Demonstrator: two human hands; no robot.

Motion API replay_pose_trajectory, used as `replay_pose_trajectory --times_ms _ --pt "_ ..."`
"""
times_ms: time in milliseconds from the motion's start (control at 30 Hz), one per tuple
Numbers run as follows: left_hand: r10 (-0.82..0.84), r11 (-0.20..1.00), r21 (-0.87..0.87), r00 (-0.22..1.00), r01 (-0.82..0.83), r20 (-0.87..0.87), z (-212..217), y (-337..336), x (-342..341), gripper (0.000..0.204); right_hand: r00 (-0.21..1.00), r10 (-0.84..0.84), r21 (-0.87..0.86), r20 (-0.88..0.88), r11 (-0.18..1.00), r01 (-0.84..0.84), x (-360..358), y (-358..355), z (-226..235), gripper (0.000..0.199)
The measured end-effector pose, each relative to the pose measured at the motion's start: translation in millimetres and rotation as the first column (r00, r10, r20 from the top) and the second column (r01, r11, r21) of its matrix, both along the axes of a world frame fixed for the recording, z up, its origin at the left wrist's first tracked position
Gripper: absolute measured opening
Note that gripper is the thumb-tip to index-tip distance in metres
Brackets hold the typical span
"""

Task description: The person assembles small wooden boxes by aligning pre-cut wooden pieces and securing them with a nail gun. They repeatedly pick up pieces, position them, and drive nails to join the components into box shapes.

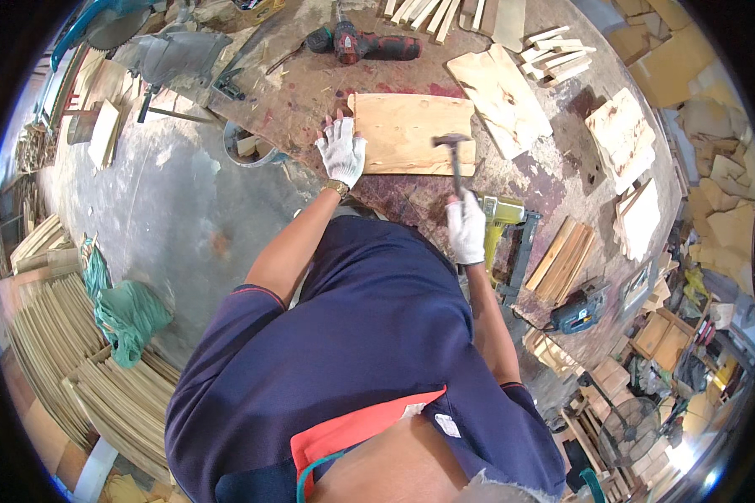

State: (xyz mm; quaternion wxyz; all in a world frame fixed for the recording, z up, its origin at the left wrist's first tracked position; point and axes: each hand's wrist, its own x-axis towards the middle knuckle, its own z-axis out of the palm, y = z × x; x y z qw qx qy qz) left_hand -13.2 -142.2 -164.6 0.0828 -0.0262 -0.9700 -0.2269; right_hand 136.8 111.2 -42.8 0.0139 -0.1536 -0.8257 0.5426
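Observation:
A pale wooden board (407, 130) lies flat on the stained worktable (386, 197) in front of me. My left hand (341, 151), in a white fingerless glove, rests at the board's left end with its fingers stretched out. In my right hand (466, 228), also gloved, is the handle of a hammer (455, 161). The hammer's dark head shows over the right part of the board; whether it touches the wood I cannot tell. Just right of that hand lies a yellow-green nail gun (503, 216) with a dark magazine.
A red and black power tool (377, 46) lies beyond the board. More boards (499, 96) and wood strips (562, 260) are spread to the right, near a jigsaw (579, 310). A circular saw blade (113, 29) stands far left. Slats (54, 335) and a green bag (130, 323) are lower left.

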Motion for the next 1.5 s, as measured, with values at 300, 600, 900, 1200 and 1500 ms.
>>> replay_pose_trajectory --times_ms 300,600,900,1200,1500 --pt "-0.037 0.999 -0.010 0.999 0.037 -0.013 2 -4 3 0.056 0.950 0.307 0.681 0.053 0.685 -0.259 12 -25 -10 0.042" --pt "-0.049 0.999 -0.018 0.999 0.049 -0.018 4 -4 3 0.055 0.959 0.193 0.655 0.207 0.701 -0.282 17 -18 -27 0.036" --pt "-0.041 0.999 -0.007 0.999 0.041 -0.018 9 -3 2 0.052 0.932 0.099 0.621 0.348 0.720 -0.308 24 -21 -39 0.031" --pt "-0.043 0.999 -0.007 0.999 0.043 -0.006 1 -4 1 0.055 0.935 -0.287 0.384 -0.209 0.855 0.349 23 -22 -30 0.033" --pt "-0.056 0.998 -0.026 0.998 0.055 -0.021 3 -3 0 0.053 0.969 -0.248 0.397 -0.003 0.889 0.229 27 -42 -46 0.028"
